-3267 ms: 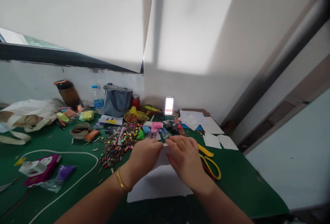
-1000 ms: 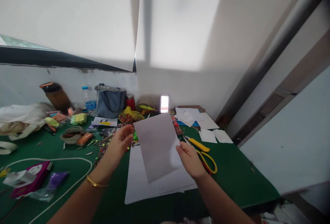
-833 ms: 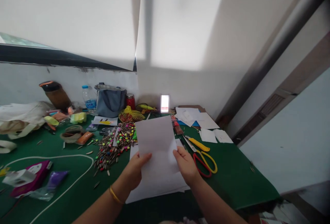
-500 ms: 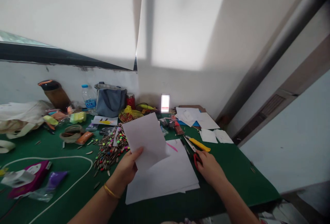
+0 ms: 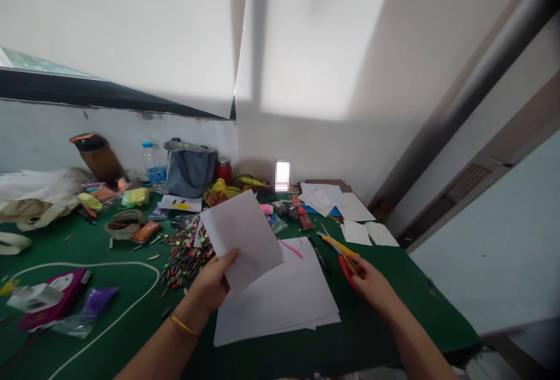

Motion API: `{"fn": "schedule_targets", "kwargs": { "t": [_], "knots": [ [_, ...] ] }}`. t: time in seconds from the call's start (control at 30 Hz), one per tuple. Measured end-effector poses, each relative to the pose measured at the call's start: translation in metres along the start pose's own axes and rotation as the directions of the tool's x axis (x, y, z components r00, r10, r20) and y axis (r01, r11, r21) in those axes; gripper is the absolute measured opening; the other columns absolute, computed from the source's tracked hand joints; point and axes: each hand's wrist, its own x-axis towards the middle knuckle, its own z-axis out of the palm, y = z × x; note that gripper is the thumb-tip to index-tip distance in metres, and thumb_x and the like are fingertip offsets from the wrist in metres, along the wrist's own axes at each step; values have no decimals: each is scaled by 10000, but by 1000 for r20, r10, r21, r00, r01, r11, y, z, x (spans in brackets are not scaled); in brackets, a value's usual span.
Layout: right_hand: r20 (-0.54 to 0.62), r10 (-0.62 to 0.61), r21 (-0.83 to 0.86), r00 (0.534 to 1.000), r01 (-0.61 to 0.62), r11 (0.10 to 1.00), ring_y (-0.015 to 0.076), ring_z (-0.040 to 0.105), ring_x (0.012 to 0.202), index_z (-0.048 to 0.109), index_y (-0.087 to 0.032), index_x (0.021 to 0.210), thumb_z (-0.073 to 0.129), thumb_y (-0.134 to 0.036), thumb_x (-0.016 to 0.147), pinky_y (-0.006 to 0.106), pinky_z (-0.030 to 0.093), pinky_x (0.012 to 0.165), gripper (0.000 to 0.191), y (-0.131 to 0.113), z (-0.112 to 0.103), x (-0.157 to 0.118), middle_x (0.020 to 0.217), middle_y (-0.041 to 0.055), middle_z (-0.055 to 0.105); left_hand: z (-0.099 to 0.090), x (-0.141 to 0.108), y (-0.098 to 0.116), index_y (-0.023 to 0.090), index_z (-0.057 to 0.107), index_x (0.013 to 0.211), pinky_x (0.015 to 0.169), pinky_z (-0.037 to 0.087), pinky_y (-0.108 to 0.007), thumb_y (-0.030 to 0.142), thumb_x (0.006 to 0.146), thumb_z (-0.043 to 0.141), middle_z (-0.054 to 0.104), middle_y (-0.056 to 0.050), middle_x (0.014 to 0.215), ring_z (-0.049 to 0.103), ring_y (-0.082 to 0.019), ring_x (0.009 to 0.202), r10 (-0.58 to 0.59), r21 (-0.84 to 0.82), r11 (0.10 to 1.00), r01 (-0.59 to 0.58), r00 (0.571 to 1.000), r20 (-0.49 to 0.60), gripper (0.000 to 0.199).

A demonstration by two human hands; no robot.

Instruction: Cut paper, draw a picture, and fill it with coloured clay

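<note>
White sheet (image 5: 245,231) is pinched in the left hand (image 5: 210,281), at eleven o'clock from the larger papers (image 5: 286,304) on the green surface (image 5: 415,298). The right hand (image 5: 367,281) grips scissors (image 5: 343,263) at the papers' two o'clock, near a yellow tool (image 5: 347,250), blades pointing toward eleven.

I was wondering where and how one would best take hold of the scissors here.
Probably the red-and-yellow handles of the scissors, from the near right, as the right hand holds them: the blades point forward and left, away from that hand.
</note>
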Motion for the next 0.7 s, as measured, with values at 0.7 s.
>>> {"fn": "schedule_targets", "kwargs": {
  "t": [0.7],
  "knots": [
    [688,-356,723,632,-557,408,116,409,651,594,-194,1218,520,-845,687,230,303,564,844,-83,109,-79,898,63,540,43,1,-18,90,639,1172,903,524,-404,253,846,650,713,-164,1113,692,-290,955,-18,-134,988,82,908,419,364]
  ]
}}
